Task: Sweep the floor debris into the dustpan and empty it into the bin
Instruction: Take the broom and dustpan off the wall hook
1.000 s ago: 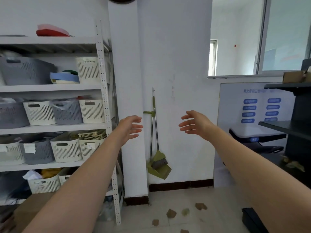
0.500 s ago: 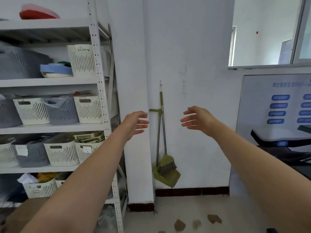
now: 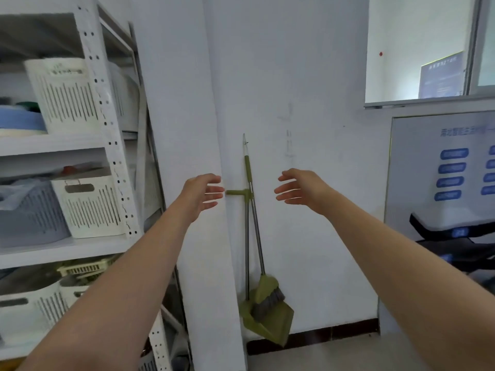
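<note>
A green broom [image 3: 256, 228] with a steel handle leans against the white wall, its grey bristles resting in a green dustpan [image 3: 270, 321] that stands on the floor beside a pillar. My left hand [image 3: 202, 194] is stretched out at the left of the handles, fingers spread and holding nothing. My right hand [image 3: 300, 188] reaches in from the right of the handles, fingers also spread and empty. Both hands hang in the air short of the broom. No floor debris and no bin are in view.
A white metal shelf rack [image 3: 107, 145] with white and grey slotted baskets fills the left side. A white pillar [image 3: 184, 129] juts out just left of the broom. A printed board [image 3: 439, 170] and dark equipment stand at the right, under a window [image 3: 417, 46].
The view has closed in on the wall and tilted up, so the brown debris on the floor has dropped out of sight. Both hands stay open and now flank the broom handle more closely.
</note>
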